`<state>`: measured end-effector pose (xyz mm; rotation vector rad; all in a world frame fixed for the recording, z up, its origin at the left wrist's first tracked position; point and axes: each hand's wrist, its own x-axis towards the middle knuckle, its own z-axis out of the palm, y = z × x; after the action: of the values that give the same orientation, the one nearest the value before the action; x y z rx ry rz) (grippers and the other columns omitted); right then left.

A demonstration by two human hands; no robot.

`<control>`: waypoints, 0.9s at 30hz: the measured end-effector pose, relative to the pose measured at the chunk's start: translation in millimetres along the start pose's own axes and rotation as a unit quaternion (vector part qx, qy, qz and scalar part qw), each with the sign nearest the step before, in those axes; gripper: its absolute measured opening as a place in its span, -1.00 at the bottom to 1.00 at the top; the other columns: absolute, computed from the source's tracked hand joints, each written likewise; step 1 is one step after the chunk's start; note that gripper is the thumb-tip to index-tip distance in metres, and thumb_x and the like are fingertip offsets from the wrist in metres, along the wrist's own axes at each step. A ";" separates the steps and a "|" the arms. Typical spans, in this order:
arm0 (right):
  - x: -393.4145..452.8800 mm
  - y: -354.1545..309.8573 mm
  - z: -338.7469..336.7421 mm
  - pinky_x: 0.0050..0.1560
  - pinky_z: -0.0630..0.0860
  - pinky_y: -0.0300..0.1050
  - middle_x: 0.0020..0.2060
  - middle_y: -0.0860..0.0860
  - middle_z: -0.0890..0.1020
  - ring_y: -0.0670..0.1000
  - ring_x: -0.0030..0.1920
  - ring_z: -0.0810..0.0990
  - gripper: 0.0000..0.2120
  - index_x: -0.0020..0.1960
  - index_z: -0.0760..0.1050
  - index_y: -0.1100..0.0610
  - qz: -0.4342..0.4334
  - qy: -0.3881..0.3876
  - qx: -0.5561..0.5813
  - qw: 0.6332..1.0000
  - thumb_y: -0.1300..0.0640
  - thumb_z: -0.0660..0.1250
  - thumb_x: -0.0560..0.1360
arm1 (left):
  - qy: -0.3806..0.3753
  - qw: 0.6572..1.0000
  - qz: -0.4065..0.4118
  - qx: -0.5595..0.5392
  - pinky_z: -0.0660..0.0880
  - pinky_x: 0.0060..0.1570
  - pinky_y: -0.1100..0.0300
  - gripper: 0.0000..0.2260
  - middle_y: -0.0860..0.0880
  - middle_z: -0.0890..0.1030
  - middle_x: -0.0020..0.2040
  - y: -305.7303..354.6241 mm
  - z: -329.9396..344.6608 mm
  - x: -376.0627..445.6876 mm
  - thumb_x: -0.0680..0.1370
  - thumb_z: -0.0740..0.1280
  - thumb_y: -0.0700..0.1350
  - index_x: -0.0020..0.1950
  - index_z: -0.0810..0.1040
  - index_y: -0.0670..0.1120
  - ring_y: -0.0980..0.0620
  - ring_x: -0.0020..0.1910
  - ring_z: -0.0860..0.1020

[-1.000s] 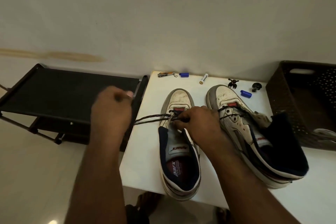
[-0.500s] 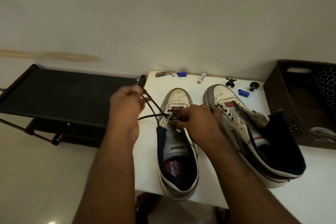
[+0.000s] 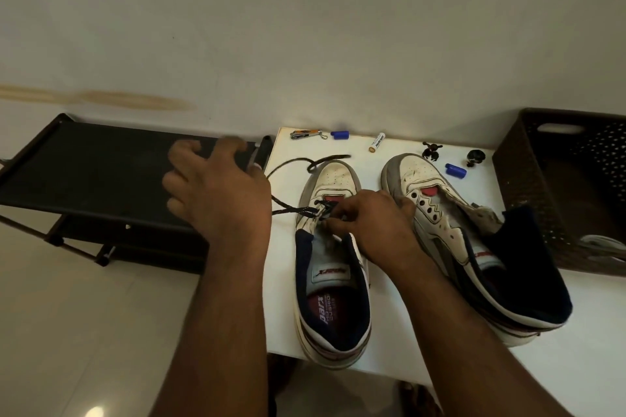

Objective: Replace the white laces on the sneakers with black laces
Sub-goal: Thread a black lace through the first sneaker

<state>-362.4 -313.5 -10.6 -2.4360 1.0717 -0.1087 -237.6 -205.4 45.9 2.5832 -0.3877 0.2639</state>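
From the head camera, two white leather sneakers with navy collars stand side by side on a white tabletop (image 3: 284, 281), toes pointing away from the person. The left sneaker (image 3: 330, 247) sits upright with its tongue pulled open. A black woven lace (image 3: 294, 211) is threaded through its lowest eyelets; one strand runs out to the left, passing under the left hand (image 3: 220, 193), and another loops across the table beyond the toe cap.

The left hand hovers with its fingers spread and fairly straight over the edge of a black metal rack (image 3: 101, 173); it is motion-blurred, and nothing shows in its grasp (the lace passes beneath the palm, so contact there cannot be judged). The right hand (image 3: 369, 220) rests on the left sneaker's throat, its fingers curled, thumb and forefinger pinching the lace at the eyelets.

The right sneaker (image 3: 467, 240) leans toward the right, its eyelets bare and its tongue flopped outward. Beside it stands a dark brown perforated plastic basket (image 3: 521, 186). Along the far edge of the table lie a metal nail clipper (image 3: 305, 135), a small blue cap (image 3: 339, 134) and a white battery (image 3: 377, 142).
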 end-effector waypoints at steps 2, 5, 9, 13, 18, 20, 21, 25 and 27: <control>0.7 0.1 0.0 0.35 0.10 0.24 -0.08 -0.14 0.61 0.00 0.16 0.47 -0.81 -0.05 0.62 -0.16 -0.001 -0.001 0.000 1.000 -0.21 0.33 0.46 | -0.146 0.989 0.031 0.001 0.38 0.09 0.05 -0.89 -0.09 0.47 0.27 -3.8 1.8 4.3 0.51 0.42 -0.06 0.03 0.63 0.08 -0.11 0.16 0.45; 1.2 -0.6 -1.1 0.35 0.12 0.25 -0.06 -0.13 0.60 0.00 0.18 0.45 -0.80 -0.03 0.62 -0.15 0.000 -0.002 -0.006 1.000 -0.21 0.32 0.46 | -0.368 0.922 0.060 -0.105 0.47 0.00 0.15 -0.85 -0.07 0.62 0.08 -5.4 13.5 2.1 0.50 0.44 -0.15 0.04 0.66 0.01 0.06 -0.09 0.54; 0.1 -2.3 -1.8 0.35 0.12 0.26 -0.07 -0.13 0.57 0.00 0.19 0.45 -0.79 -0.01 0.62 -0.16 0.001 -0.003 -0.004 1.000 -0.21 0.32 0.46 | -0.405 0.909 0.070 -0.075 0.48 -0.01 0.14 -0.83 -0.09 0.64 0.02 -5.6 28.8 -3.1 0.48 0.47 -0.13 0.07 0.67 -0.02 0.05 -0.13 0.53; -0.3 -2.5 -1.7 0.33 0.13 0.25 -0.04 -0.12 0.59 0.00 0.18 0.46 -0.78 -0.03 0.62 -0.16 0.004 -0.001 -0.005 1.000 -0.24 0.31 0.46 | -0.425 0.903 0.066 -0.019 0.52 0.10 0.09 -0.88 -0.10 0.64 0.02 0.3 28.4 2.2 0.52 0.42 -0.11 0.00 0.67 -0.13 -0.04 0.00 0.59; 1.6 3.0 -7.0 0.29 0.15 0.20 -0.04 -0.14 0.61 -0.01 0.15 0.47 -0.87 -0.07 0.63 -0.16 0.011 -0.016 0.025 0.999 -0.15 0.35 0.45 | 0.042 0.983 -0.063 -0.167 0.48 0.14 0.01 -0.90 -0.11 0.48 0.21 -18.8 -2.5 14.8 0.56 0.33 -0.11 0.05 0.56 -0.07 -0.09 0.17 0.49; 3.5 5.4 -7.8 0.24 0.23 0.15 -0.05 -0.13 0.58 0.01 0.12 0.48 -0.88 -0.07 0.64 -0.16 0.007 -0.013 0.025 1.000 -0.12 0.37 0.44 | 0.135 0.959 -0.141 -0.207 0.39 0.28 -0.01 -0.83 -0.10 0.34 0.35 -21.9 -14.6 16.6 0.57 0.31 -0.07 0.14 0.50 -0.06 -0.09 0.34 0.34; 4.2 6.5 -6.9 0.21 0.30 0.11 -0.06 -0.11 0.54 0.03 0.10 0.48 -0.87 -0.06 0.65 -0.14 0.000 -0.006 0.029 1.000 -0.10 0.39 0.42 | 0.136 0.956 -0.163 -0.202 0.34 0.32 -0.05 -0.80 -0.09 0.29 0.40 -21.0 -15.9 15.4 0.57 0.29 -0.07 0.18 0.47 -0.05 -0.10 0.40 0.28; 2.4 6.2 -4.4 0.17 0.42 0.01 0.00 -0.02 0.47 0.06 0.10 0.47 -0.71 0.11 0.61 -0.04 -0.029 0.018 0.067 0.997 -0.01 0.46 0.39 | 0.110 0.984 -0.068 -0.120 0.31 0.31 -0.20 -0.58 -0.11 0.27 0.46 -19.9 -7.8 5.9 0.44 0.33 -0.27 0.27 0.39 -0.04 -0.21 0.46 0.22; 0.8 5.4 -5.0 0.13 0.44 -0.01 0.05 0.00 0.47 0.03 0.09 0.47 -0.67 0.13 0.54 -0.02 -0.025 0.037 0.069 0.997 -0.01 0.47 0.38 | 0.017 0.979 0.075 -0.187 0.44 0.19 0.06 -0.66 -0.02 0.52 0.23 -14.9 2.0 10.2 0.44 0.30 -0.36 0.13 0.52 -0.04 -0.10 0.23 0.50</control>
<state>-366.8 -319.2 -8.7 -2.3503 0.9994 -0.2822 -223.0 -196.3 39.9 2.1818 -0.5624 0.2605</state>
